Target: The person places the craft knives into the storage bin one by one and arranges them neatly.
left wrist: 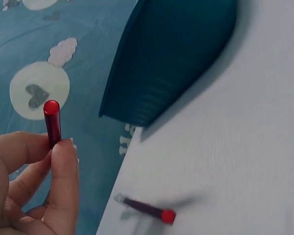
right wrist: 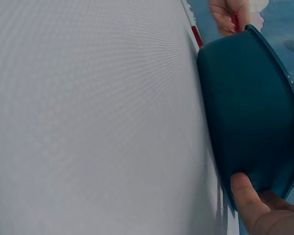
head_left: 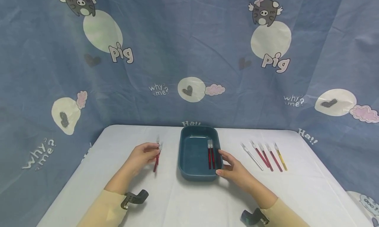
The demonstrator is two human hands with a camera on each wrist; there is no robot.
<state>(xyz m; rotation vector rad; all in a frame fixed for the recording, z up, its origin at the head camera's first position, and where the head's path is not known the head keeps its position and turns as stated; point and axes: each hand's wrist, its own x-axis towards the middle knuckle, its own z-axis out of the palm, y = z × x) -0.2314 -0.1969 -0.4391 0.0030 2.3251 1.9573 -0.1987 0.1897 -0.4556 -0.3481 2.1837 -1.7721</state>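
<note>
My left hand pinches a slim red craft knife between thumb and fingers, raised above the white table. Below it, a second red craft knife with a clear cap lies on the cloth. To the right stands a dark teal tray, deep and rounded at the corners. Inside it, two red craft knives with clear caps lie side by side along the right wall. My right hand holds the tray's right side, thumb against the outer wall and fingers at the rim.
Right of the tray, several capped craft knives lie fanned out: a silver one, red ones and a gold one. Behind the white table hangs a blue printed curtain. Black wrist mounts jut inward from both sleeves.
</note>
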